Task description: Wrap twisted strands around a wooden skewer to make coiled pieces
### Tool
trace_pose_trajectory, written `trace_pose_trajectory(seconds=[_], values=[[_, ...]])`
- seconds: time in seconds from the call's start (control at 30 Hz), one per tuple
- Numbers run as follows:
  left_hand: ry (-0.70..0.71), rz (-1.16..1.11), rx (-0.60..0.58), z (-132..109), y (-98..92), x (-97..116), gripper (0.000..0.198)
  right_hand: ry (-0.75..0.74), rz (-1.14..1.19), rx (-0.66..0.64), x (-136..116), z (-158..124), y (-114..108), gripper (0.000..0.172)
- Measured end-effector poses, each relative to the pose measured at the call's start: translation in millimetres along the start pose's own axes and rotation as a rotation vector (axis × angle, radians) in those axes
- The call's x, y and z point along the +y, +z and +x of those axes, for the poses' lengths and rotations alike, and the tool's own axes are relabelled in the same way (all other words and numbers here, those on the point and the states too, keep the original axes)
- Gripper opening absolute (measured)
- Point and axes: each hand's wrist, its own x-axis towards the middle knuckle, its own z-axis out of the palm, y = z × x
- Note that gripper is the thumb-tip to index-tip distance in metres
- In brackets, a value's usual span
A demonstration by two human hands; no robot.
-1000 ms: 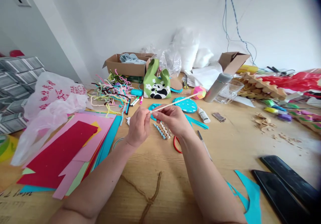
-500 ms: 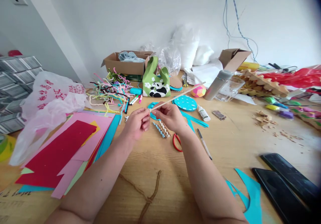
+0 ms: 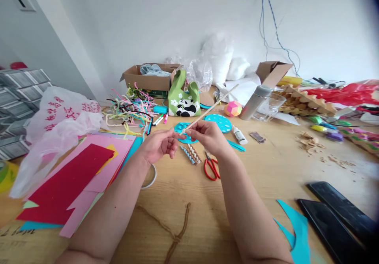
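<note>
My right hand [image 3: 209, 137] pinches a long, thin, pale stick [image 3: 213, 107] near its lower end, and the stick slants up to the right. At that lower end is a small whitish bit, too small to make out. My left hand [image 3: 161, 143] has its thumb and forefinger at the same end, with the other fingers loosely curled. Under the hands lie twisted blue, brown and white strips [image 3: 191, 154] and a blue disc with holes [image 3: 189, 138]. Red-handled scissors [image 3: 211, 168] rest beside my right wrist, and a roll of tape [image 3: 151, 177] shows by my left forearm.
Coloured paper sheets [image 3: 71, 173] and a plastic bag [image 3: 63, 114] cover the left. Behind stand fuzzy strips [image 3: 133, 106], a green panda bag [image 3: 179, 94] and a grey flask [image 3: 256, 102]. Brown cord [image 3: 176, 238] lies in front; two phones [image 3: 327, 226] are at right.
My left fingers have loosened and spread a little at the stick's end. The stick now points up more steeply. More of the scissors and the tape roll shows.
</note>
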Motion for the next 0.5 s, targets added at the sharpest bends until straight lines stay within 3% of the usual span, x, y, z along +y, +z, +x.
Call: trace_pose_trajectory(seconds=[0.33, 0.5], values=[[-0.012, 0.311, -0.045, -12, -4.1, 6, 0.032, -0.065, 0.053, 0.070, -3, -4, -10, 0.019], [0.123, 0.527, 0.017, -29, 0.4, 22, 0.025, -0.067, 0.074, 0.107, -11, -6, -10, 0.021]])
